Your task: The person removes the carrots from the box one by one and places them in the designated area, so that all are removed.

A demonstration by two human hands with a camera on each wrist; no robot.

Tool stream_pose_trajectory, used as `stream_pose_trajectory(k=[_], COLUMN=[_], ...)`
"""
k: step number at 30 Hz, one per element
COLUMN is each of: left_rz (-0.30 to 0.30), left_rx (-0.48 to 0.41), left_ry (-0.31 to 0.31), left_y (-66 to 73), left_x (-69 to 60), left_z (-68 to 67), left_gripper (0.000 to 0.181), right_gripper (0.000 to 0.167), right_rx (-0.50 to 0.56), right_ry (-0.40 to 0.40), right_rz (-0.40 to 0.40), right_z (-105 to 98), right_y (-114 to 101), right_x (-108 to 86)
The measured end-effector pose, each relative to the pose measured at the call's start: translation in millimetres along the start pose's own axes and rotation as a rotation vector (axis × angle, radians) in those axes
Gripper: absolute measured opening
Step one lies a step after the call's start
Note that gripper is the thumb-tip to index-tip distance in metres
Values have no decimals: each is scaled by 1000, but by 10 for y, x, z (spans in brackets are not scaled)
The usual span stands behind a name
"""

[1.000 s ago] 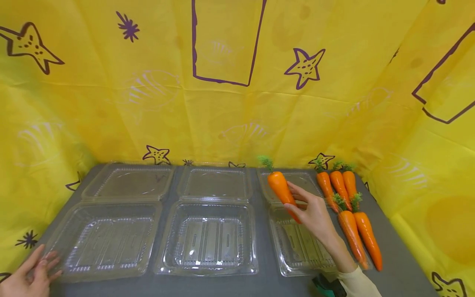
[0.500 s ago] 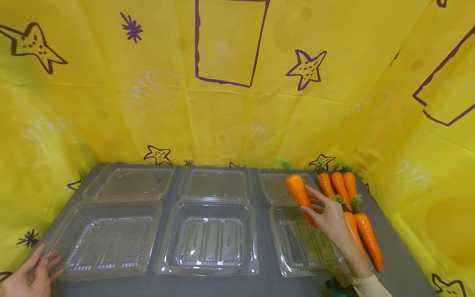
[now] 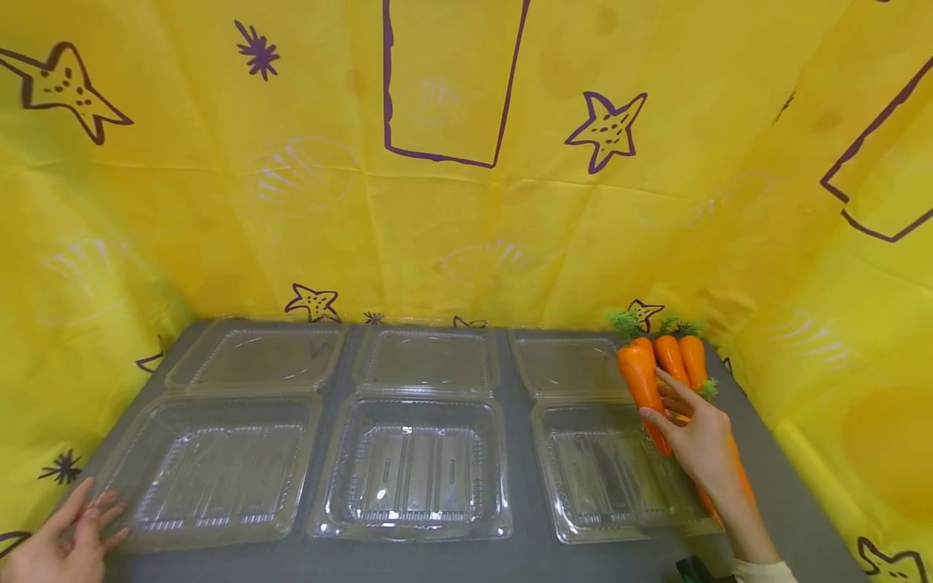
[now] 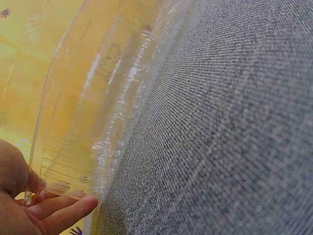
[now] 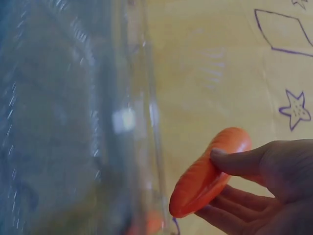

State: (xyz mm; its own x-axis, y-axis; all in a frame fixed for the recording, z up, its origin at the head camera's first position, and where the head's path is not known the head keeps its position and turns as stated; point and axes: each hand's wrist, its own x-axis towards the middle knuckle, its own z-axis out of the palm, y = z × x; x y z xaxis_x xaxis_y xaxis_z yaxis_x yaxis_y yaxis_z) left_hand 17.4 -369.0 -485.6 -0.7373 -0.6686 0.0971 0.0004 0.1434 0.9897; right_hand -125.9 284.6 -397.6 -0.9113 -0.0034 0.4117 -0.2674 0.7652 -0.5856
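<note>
In the head view my right hand (image 3: 703, 445) pinches an orange carrot (image 3: 636, 376) with a green leafy top. The carrot is held tilted above the right edge of the right clear plastic container (image 3: 583, 478), in front of several other carrots (image 3: 670, 360). The right wrist view shows the thumb on one side of the carrot (image 5: 210, 171) and fingers on the other. My left hand (image 3: 61, 538) holds the near left corner of the left clear container (image 3: 211, 478). In the left wrist view, its thumb and fingers are on opposite sides of the container's rim (image 4: 44, 112).
A third clear container (image 3: 419, 478) stands in the middle. All three have lids (image 3: 430, 360) folded open toward the back. Grey cloth (image 3: 350, 563) covers the table. A yellow patterned curtain (image 3: 437, 227) encloses the back and sides.
My right hand has moved right with the carrot, from above the right container's middle to its right edge beside the other carrots. The left hand has stayed at its corner.
</note>
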Motion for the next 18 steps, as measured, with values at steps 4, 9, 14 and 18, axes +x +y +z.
stream_pose_trajectory(k=[4, 9, 14, 18], left_rz=[-90, -93, -99, -131], left_rx=[265, 291, 249, 186], left_ry=[165, 176, 163, 169], left_y=[117, 129, 94, 76], left_x=[-60, -54, -49, -42], left_z=[83, 87, 78, 71], left_gripper=[44, 44, 44, 45], right_gripper=[60, 62, 63, 61], right_rx=[-59, -72, -67, -54], right_ry=[-6, 3, -12, 18], right_rz=[35, 56, 82, 106], right_z=[-122, -298, -420, -481], right_y=[98, 246, 436, 577], right_x=[-58, -112, -156, -162])
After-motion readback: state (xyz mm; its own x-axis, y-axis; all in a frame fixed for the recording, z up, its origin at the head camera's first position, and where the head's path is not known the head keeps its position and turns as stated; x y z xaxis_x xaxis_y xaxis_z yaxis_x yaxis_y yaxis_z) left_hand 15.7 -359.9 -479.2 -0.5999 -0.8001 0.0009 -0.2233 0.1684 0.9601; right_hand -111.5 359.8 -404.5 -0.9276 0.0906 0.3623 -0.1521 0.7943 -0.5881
